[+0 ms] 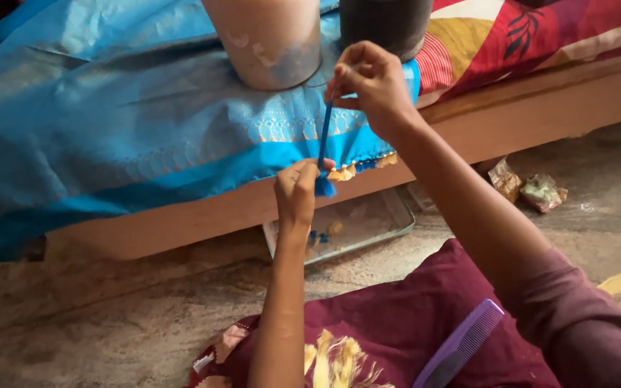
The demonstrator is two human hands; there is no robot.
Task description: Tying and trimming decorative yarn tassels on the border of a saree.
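A bright blue silk cloth [109, 122] with a woven gold pattern lies spread over a wooden bed edge [203, 212]. Small gold and blue tassels [353, 169] hang along its hem. My left hand [297, 190] pinches the hem and the lower end of a bundle of blue thread [324, 140]. My right hand [371, 82] is raised above it and pulls the upper end of that thread taut and upright.
Two heavy round pots [271, 43] [386, 25] stand on the cloth. A metal tray [357, 223] with bits of thread lies on the stone floor under the bed edge. On my maroon lap rest a purple comb [461, 345] and yellow threads [336, 359]. Crumpled wrappers [530, 188] lie at right.
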